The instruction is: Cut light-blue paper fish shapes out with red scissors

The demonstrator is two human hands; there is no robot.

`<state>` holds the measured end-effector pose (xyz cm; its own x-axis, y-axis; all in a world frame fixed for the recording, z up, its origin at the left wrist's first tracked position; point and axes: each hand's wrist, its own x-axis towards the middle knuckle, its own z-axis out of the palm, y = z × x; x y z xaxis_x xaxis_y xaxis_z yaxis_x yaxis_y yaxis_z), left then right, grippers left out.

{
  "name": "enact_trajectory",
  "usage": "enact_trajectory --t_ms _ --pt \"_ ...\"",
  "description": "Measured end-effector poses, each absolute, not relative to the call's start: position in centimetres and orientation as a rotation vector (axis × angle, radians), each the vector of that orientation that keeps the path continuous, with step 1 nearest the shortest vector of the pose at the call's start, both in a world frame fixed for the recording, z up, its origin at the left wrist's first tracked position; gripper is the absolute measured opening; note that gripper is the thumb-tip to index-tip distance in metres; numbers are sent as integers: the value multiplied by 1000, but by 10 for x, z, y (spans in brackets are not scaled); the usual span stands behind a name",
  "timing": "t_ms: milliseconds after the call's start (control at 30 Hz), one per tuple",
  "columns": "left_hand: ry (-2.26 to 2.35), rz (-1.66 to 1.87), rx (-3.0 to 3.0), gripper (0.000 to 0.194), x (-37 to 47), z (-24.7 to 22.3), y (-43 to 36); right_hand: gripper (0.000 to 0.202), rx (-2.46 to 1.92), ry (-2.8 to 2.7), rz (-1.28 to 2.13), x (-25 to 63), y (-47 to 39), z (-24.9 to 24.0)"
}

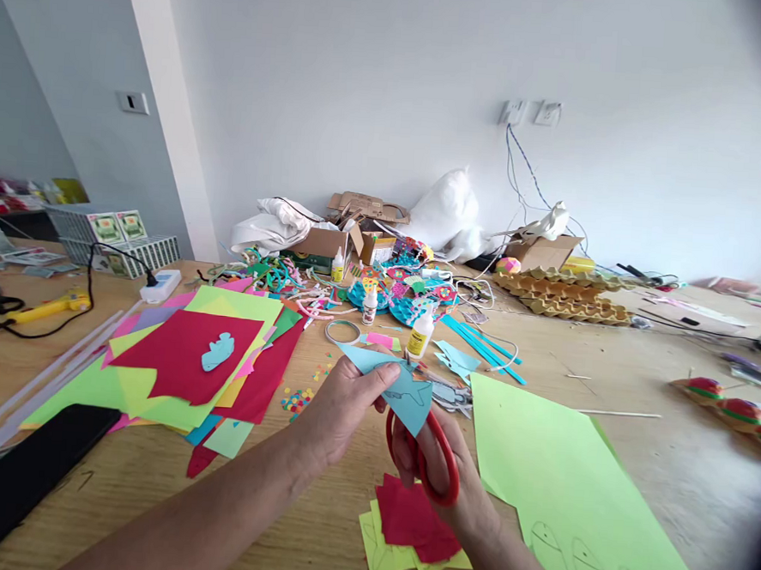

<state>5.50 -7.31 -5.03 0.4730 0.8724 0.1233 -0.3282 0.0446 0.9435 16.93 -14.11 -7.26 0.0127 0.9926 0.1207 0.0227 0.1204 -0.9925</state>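
Note:
My left hand [348,401] pinches a piece of light blue paper [412,396] that has a fish outline drawn on it. In my right hand [450,461] is a pair of scissors with red handles [451,478], my fingers through the loops. The blades are mostly hidden behind the paper, so their contact with it is unclear. Below my hands lie red paper pieces [414,519] on top of yellow ones [377,551]. To the right is a large light green sheet [551,450] with pencilled fish shapes. A cut-out blue fish [217,352] rests on red paper [176,358] at the left.
Glue bottles [420,332], a roll of tape [342,332] and blue strips [486,350] lie beyond my hands. Cardboard boxes and egg trays [560,294] stand near the wall. A black phone-like slab [26,487] and a yellow glue gun [50,306] are at left.

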Motion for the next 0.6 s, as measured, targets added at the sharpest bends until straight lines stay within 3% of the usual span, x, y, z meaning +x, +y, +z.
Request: enact_trajectory --t_ms 300,600 --pt "514 945 1136 26 53 -46 -71 48 -1154 -1272 1065 170 -141 -74" --pt "468 937 1109 24 50 -41 -69 42 -1083 -1325 1093 173 -138 -79"
